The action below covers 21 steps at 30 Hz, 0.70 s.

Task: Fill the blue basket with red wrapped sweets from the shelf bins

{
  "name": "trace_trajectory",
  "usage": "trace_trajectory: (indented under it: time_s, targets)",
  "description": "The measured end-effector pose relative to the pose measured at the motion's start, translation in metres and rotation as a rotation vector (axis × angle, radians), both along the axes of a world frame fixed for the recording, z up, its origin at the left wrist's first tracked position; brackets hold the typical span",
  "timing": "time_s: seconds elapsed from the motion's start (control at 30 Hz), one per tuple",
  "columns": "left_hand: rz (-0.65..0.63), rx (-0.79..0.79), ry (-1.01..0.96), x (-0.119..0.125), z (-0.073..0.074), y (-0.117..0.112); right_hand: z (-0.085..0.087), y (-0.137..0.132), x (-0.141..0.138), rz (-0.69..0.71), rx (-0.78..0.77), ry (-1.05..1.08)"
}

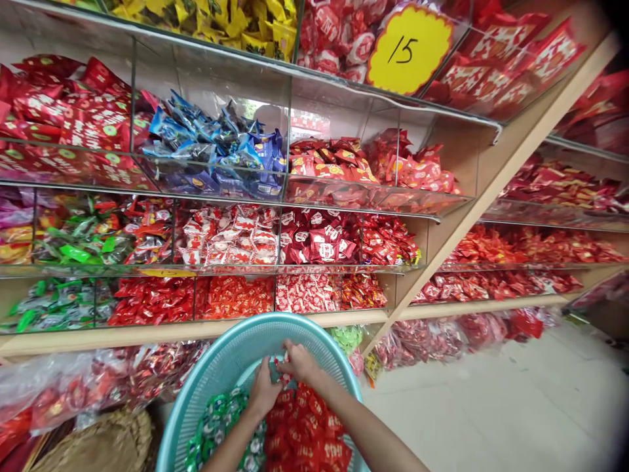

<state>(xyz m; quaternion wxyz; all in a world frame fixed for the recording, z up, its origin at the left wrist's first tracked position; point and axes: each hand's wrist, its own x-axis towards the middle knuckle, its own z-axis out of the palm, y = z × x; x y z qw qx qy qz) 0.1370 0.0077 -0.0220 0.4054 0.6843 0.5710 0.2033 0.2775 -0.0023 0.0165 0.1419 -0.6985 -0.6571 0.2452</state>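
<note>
A large turquoise plastic basket (pixel 184 400) stands below the shelves. My left hand (pixel 266 388) and my right hand (pixel 301 362) are close together inside it, fingers curled. Between them are small red-and-white wrapped candies (pixel 282 371), gripped from both sides; how many is hidden by the fingers. Under my right forearm lies a heap of red wrapped candies (pixel 307 429). Green-and-silver wrapped candies (pixel 223 419) fill the basket's left side, partly covered by my left forearm.
Clear shelf bins of wrapped sweets rise in front, including blue packets (pixel 206 144) and small red-and-white candies (pixel 309 292). A yellow price tag (pixel 410 49) reads 15. Bagged sweets (pixel 432 337) line the floor under the shelf. A woven basket (pixel 105 442) sits at lower left.
</note>
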Motion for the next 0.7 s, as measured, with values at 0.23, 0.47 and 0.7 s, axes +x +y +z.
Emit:
trace_trajectory:
  time_s: [0.23, 0.47, 0.7]
  targets:
    - [-0.074, -0.025, 0.066, 0.011, -0.001, -0.003, -0.008, -0.011, 0.006, 0.022, 0.138, 0.155]
    - [-0.102, -0.016, 0.197, 0.009, 0.012, -0.002, 0.01, -0.028, 0.019, 0.075, 0.183, 0.143]
    - [-0.124, -0.02, 0.327, 0.011, 0.021, -0.005, 0.035, -0.054, 0.024, -0.018, 0.339, 0.139]
